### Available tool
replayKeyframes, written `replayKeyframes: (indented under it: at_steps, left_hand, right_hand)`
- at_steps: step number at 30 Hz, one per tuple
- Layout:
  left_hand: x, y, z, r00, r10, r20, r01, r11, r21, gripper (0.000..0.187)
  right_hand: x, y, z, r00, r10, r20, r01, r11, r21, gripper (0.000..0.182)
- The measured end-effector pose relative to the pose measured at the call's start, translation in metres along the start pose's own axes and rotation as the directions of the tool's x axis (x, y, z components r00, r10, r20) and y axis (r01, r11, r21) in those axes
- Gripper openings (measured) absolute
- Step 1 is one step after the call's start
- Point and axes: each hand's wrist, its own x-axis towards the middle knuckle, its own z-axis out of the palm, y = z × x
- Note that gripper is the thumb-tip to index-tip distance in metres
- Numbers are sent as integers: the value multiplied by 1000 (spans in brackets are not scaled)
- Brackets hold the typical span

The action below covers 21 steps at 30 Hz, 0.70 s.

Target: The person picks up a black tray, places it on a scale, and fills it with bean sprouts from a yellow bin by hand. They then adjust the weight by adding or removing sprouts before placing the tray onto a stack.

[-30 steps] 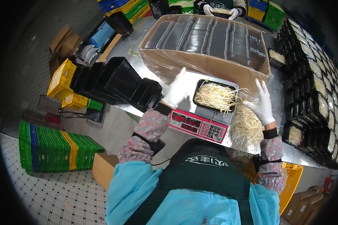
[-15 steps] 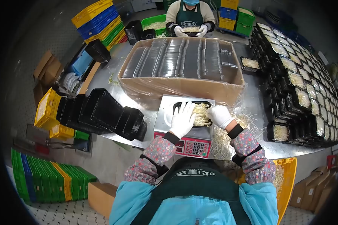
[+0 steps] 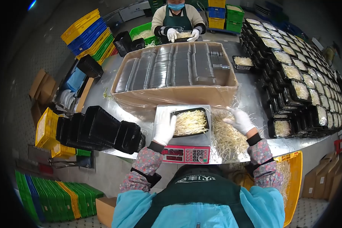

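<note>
A black tray of pale sprouts point(image 3: 190, 122) rests on the metal plate of a red scale point(image 3: 187, 154). At the tray's left edge is my left hand point(image 3: 165, 126), gloved in white, its fingers partly smeared by motion; whether it touches the tray is unclear. My right hand point(image 3: 239, 120), also in a white glove, hovers over a loose heap of sprouts point(image 3: 228, 138) right of the scale. Its fingers are apart and nothing shows in them.
Behind the scale stands a cardboard box point(image 3: 174, 95) of clear lids. Empty black trays point(image 3: 102, 127) lie at left, filled trays point(image 3: 292, 72) are stacked at right. A co-worker point(image 3: 178, 19) across the table holds a tray. A yellow crate point(image 3: 293, 190) stands at lower right.
My right hand has moved from the tray to the right and opened. My left hand has shifted from over the sprouts to the tray's left side. The view has tilted slightly.
</note>
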Motion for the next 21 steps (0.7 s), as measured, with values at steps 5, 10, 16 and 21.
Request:
replayKeyframes:
  at_steps: [5,10,16,21]
  left_hand:
    - [-3,28,55,955,286,76,-296,929,221,50]
    - [29,20,55,918,205,339,-282,939,196,36]
    - [20,21,37,957,253,140,-265,961,76,34]
    - [2,-1,17,968,233,96,-241,967,86,39]
  right_hand:
    - [33,-98,87,946,-290,-144,323,879,351,81]
    - [54,-118,108,976,-27,214,-10,985,173,91]
    - [27,-97,66,965,-241,-104,262,903,339,80]
    - [-25,-73,87,986,-153,-69,159,983,91,94]
